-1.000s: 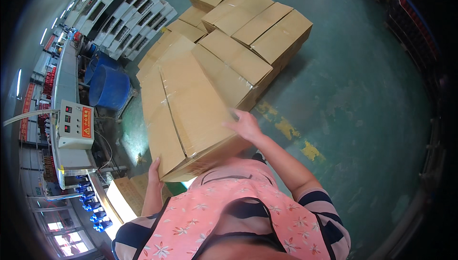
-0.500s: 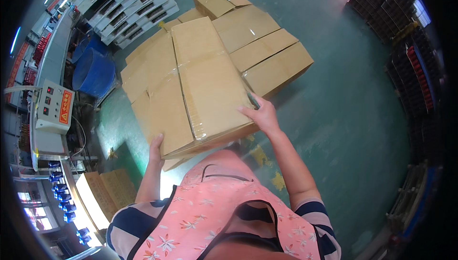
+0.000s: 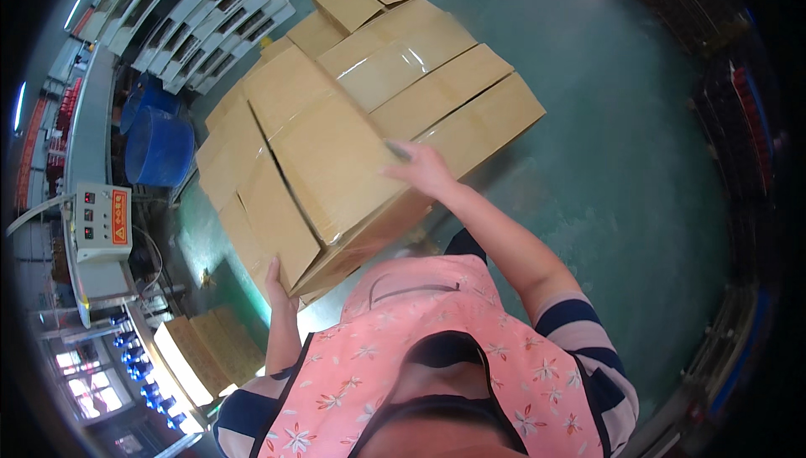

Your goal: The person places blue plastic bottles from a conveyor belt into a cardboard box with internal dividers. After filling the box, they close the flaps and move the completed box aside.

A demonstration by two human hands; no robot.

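A large closed cardboard box (image 3: 327,156), taped along its top seam, lies slanted in front of me on other boxes. My left hand (image 3: 282,290) grips its near left corner, thumb up along the side and fingers underneath. My right hand (image 3: 424,171) is at the box's right edge, slightly blurred. Between its thumb and forefinger shows a small dark object (image 3: 398,151) whose kind I cannot make out. More taped cardboard boxes (image 3: 457,93) lie beyond and to the right, close against the held one.
On the left are blue tubs (image 3: 159,147), a control box (image 3: 104,223) with a red label on a bench, and smaller cartons (image 3: 210,345). White stacked pallets (image 3: 210,26) stand at the back left. Dark stacks (image 3: 739,130) line the right side over green floor.
The large box has shifted left and turned, its far end swinging left. My right hand has moved left along with its edge; my left hand is a little lower in view.
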